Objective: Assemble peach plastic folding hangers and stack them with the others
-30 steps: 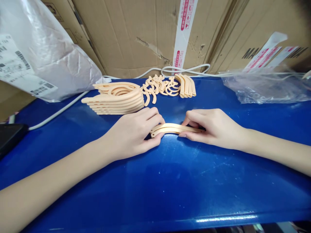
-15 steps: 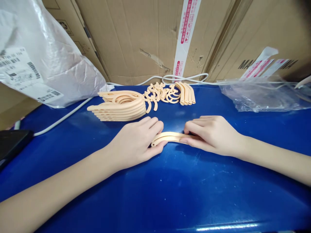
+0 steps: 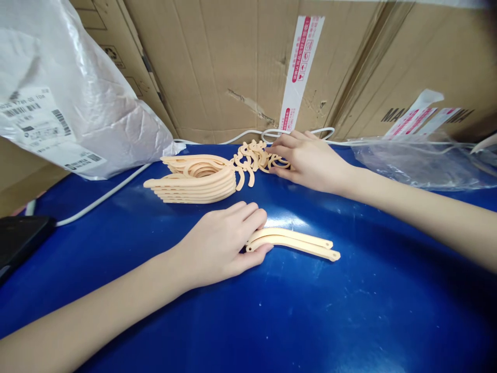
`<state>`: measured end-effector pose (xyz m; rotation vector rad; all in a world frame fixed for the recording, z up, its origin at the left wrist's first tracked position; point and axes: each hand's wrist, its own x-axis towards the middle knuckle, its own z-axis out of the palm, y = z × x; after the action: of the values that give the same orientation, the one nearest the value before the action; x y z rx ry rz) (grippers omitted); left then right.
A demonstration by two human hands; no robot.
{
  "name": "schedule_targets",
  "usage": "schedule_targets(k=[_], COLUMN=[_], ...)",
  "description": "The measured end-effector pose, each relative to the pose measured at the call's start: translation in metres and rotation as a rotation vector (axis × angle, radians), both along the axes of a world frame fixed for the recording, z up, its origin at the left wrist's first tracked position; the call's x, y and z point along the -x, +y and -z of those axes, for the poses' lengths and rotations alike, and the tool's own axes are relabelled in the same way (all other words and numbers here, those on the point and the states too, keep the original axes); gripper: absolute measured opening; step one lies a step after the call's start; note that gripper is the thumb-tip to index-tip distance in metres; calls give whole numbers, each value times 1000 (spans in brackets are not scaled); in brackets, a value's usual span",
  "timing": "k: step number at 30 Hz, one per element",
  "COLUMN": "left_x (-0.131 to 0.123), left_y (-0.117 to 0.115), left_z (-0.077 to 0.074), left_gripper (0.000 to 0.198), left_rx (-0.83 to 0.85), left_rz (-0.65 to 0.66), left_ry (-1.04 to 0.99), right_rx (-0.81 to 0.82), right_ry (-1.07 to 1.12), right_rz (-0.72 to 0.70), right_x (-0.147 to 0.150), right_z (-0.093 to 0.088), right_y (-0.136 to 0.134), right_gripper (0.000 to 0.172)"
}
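Observation:
My left hand grips the left ends of two beige curved hanger arms, which lie side by side just over the blue table. Their right ends are free, with small holes near the tips. Farther back, my right hand reaches over a loose pile of beige C-shaped hooks. Its thumb and fingers are apart at the right side of the pile, and I see nothing held between them. Behind that hand, the bunch of hanger arms is hidden. Left of the hooks stands a stack of beige folded hangers.
Cardboard boxes wall off the back of the blue table. A white parcel bag and a black device are on the left. Clear plastic film lies at the right, and a white cable runs along the back.
My right hand has let go of the two hanger arms and moved back to the hook pile. My left hand still holds them. The view has tilted slightly.

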<state>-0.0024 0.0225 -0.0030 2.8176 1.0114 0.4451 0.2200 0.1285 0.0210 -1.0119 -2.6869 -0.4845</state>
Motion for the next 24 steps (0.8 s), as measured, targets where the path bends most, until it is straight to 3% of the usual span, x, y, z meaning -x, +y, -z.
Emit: schedule_targets(k=[6, 10, 14, 24], left_x=[1, 1, 1, 0], left_y=[2, 3, 2, 2], left_z=[-2, -3, -3, -1], left_gripper=[18, 17, 18, 18], left_rx=[48, 64, 69, 45], left_rz=[10, 8, 7, 23], left_ry=[0, 1, 2, -7], right_rx=[75, 53, 81, 61], right_ry=[-55, -77, -100, 55], right_rz=[37, 91, 151, 95], right_x=[4, 0, -4, -3], right_z=[8, 3, -1, 3], right_y=[15, 14, 11, 2], right_gripper=[37, 40, 33, 17])
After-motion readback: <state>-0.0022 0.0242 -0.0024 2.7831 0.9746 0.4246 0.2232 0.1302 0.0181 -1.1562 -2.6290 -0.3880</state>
